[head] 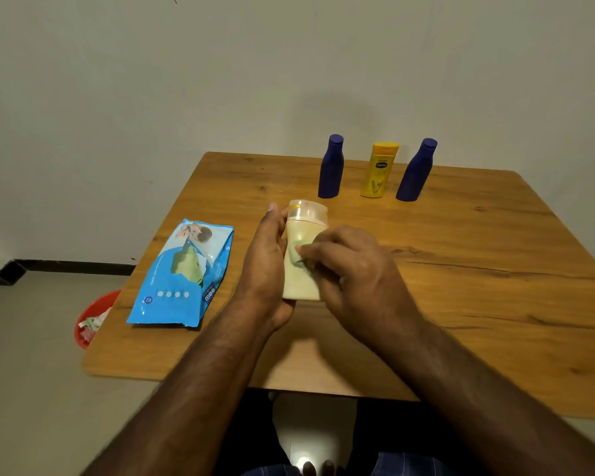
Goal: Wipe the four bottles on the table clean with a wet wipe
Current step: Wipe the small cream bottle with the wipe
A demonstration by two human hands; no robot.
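My left hand (267, 266) grips a pale cream bottle (301, 280) with a clear cap, held upright above the middle of the wooden table (461, 269). My right hand (351, 266) pinches a greenish wet wipe (298, 257) and presses it against the bottle's front. At the far side of the table stand two dark blue bottles (331, 166) (415, 171), with a yellow bottle (380, 170) between them.
A blue pack of wet wipes (186, 273) lies on the table's left part, its flap open. On the floor to the left of the table sits a red bin (90, 321) holding some scraps. A plain wall stands behind the table.
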